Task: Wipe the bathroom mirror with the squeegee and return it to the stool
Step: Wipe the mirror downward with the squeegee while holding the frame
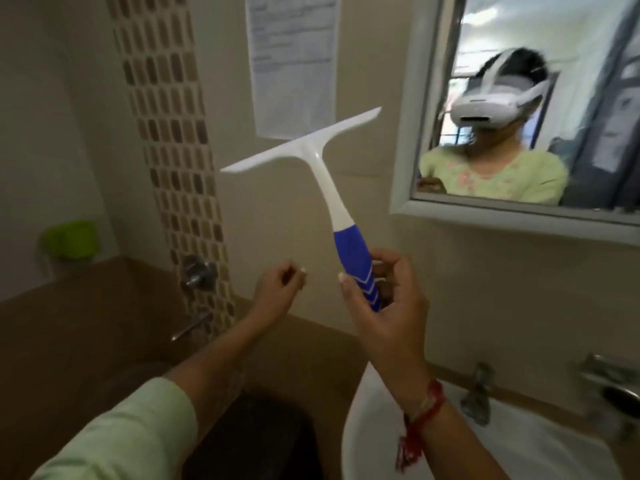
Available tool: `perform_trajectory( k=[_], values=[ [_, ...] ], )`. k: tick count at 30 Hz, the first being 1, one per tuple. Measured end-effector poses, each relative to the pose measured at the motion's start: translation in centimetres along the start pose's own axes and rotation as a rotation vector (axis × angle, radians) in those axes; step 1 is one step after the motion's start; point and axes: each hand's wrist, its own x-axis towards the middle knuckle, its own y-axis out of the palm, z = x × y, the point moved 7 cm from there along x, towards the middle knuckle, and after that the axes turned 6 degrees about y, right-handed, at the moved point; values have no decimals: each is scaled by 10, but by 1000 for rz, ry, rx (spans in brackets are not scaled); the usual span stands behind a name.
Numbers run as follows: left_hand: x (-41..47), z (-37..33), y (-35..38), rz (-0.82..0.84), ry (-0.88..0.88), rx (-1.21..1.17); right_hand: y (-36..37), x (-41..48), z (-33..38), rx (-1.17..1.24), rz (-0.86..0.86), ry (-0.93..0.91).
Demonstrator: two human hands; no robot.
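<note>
Head view: my right hand (379, 299) grips white-bladed plastic squeegee w/ blue ribbed handle (346, 230), upright, left of framed wall mirror (540, 109). Left hand (277, 289) loosely curled, empty. Prob. light, stiff; hold at ribbed grip.

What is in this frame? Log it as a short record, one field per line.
tool: squeegee, white blade bar, blue handle, held up in the air
right hand: grip closed on the blue handle's lower end
left hand: loosely curled, holds nothing, apart from the handle
blade: tilted, its right end higher, short of the glass
mirror: on the wall, upper right, white frame
sink: white, below the mirror, tap behind it
paper notice: on the wall left of the mirror
stool: not in view
</note>
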Motion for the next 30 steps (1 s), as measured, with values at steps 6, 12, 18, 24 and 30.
perform_trajectory(
  k=[6,12,18,24,30],
  values=[
    [37,-128,33,-160,234,-82,-108,28,44,-169,-134,-128],
    [6,-170,89,-193,281,-193,-181,39,49,-206,-228,-84],
    [14,-173,76,-326,186,-147,-216,43,57,-243,-257,-103],
    [6,-157,68,-318,189,-71,-225,48,57,-236,-282,-64],
    [21,-146,42,-374,139,73,-226,56,67,-216,-291,-83]
  ],
)
